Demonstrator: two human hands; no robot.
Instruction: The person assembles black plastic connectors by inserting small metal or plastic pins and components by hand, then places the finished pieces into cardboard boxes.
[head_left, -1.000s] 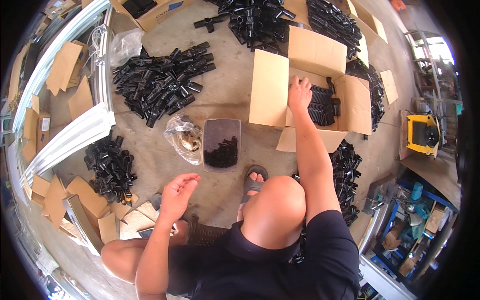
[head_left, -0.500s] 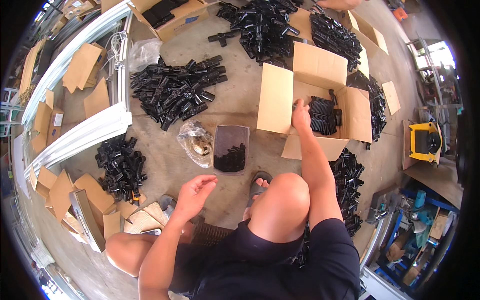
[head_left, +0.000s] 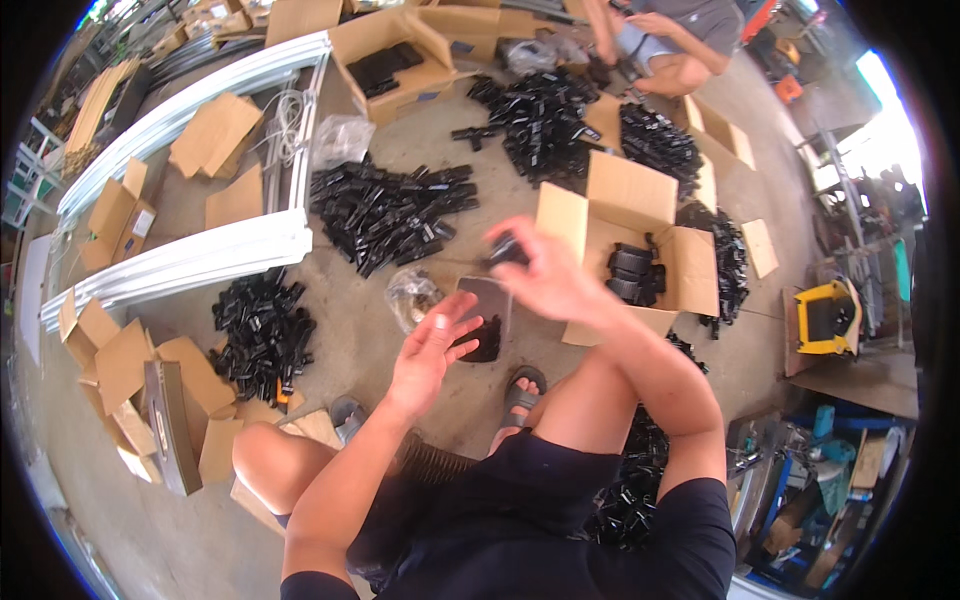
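Observation:
My right hand [head_left: 545, 268], smeared by motion, is closed round a small black part [head_left: 508, 250] whose exact kind I cannot make out. It hovers between the open cardboard box [head_left: 630, 190] and a shallow dark tray [head_left: 492, 293]. Inside that box, black parts [head_left: 630, 272] are stacked in rows. My left hand [head_left: 428, 350] holds nothing, its fingers apart, beside the tray, partly covering it. Small black pieces [head_left: 487, 343] fill the tray's near end. Beside the tray lies a clear plastic bag [head_left: 408, 298] with brownish contents.
Heaps of black tubular parts lie on the floor: one ahead-left [head_left: 390, 215], one farther off [head_left: 540, 125], one at left [head_left: 262, 335]. White metal profiles [head_left: 190, 265] and opened cartons [head_left: 190, 380] stand left. Another person [head_left: 675, 45] sits at the far right.
My right hand has come out of the box and moved left with a black part. My left hand has shifted right and its fingers have spread. The view has tilted upward.

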